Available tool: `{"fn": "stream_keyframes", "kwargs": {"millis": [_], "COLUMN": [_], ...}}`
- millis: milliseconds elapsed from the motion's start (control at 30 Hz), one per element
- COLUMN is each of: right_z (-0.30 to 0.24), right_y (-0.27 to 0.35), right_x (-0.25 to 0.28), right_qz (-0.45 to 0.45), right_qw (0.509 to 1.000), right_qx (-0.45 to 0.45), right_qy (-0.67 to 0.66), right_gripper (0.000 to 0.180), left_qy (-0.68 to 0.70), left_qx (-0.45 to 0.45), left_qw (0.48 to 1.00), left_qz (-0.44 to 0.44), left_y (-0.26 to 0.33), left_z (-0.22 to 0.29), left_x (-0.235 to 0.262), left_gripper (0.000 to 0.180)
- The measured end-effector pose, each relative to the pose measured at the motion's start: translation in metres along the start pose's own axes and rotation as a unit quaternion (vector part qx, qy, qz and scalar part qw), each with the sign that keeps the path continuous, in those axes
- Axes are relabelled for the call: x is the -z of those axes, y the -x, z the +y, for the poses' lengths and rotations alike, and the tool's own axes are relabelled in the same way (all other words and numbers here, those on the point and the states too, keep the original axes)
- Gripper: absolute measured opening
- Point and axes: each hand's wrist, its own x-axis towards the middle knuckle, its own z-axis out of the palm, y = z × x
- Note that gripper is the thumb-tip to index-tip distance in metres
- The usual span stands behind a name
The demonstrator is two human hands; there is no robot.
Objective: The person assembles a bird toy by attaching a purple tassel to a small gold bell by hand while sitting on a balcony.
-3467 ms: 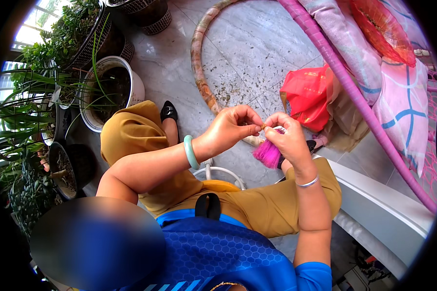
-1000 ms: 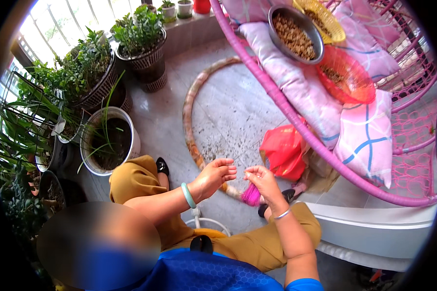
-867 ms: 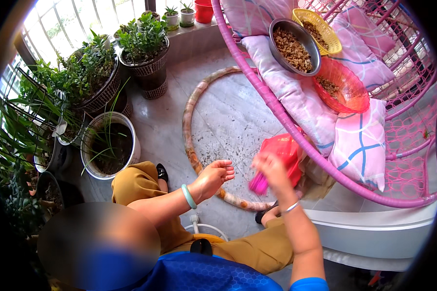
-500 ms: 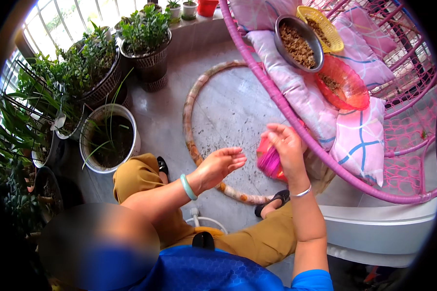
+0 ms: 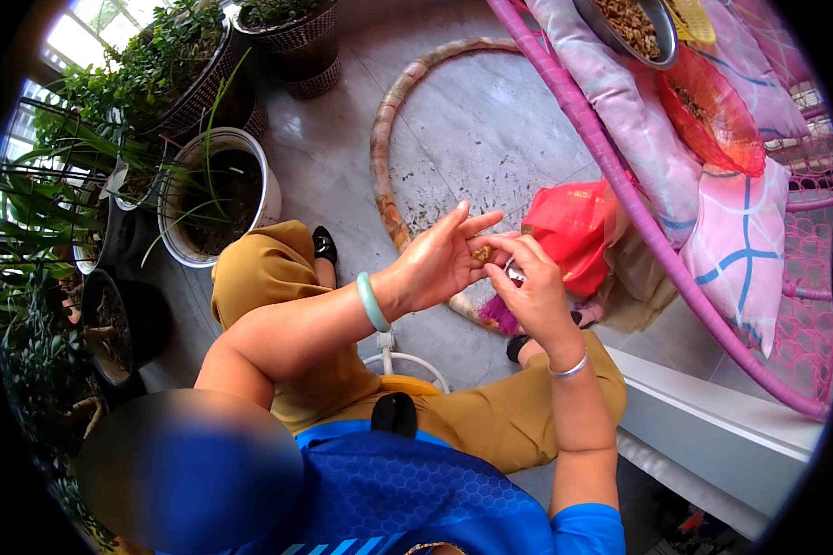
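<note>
My left hand (image 5: 442, 259), with a pale green bangle on the wrist, is turned palm up, its fingers stretched toward the right. On its fingers lies a small brown nut piece (image 5: 481, 252), which looks like walnut. From the right, my right hand (image 5: 535, 294), wearing a silver bracelet, meets it with its fingertips close against the piece. Between that hand's thumb and fingers shows a small silvery object (image 5: 515, 272), its kind too small to tell. A red bag (image 5: 569, 236) sits just beyond my right hand, with purple strands (image 5: 498, 314) partly hidden below the hands.
A ring-shaped tube (image 5: 382, 153) lies on the grey floor around scattered dark crumbs. At the right, a pink-framed hanging chair (image 5: 594, 125) bears cushions (image 5: 736, 250), a metal bowl (image 5: 631, 28) of brown pieces and a red basket (image 5: 713, 111). Potted plants (image 5: 267, 208) stand left.
My hands, apart before, have come together over the nut piece. The view has shifted, so the bowl and chair sit higher and farther right. More of the red bag now shows.
</note>
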Motion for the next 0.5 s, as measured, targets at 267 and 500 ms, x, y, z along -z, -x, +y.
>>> {"fn": "stream_keyframes", "kwargs": {"millis": [267, 500], "right_z": [0.011, 0.012], "right_y": [0.008, 0.012], "right_x": [-0.001, 0.003], "right_qz": [0.069, 0.051], "right_qw": [0.996, 0.995], "right_qx": [0.008, -0.027], "right_qy": [0.056, 0.079], "right_gripper": [0.015, 0.01], "left_qy": [-0.013, -0.132], "left_qx": [-0.021, -0.03], "left_qw": [1.0, 0.988], "left_qz": [0.01, 0.081], "left_y": [-0.001, 0.002], "left_z": [-0.015, -0.021], "left_x": [-0.001, 0.006], "left_gripper": [0.039, 0.029]}}
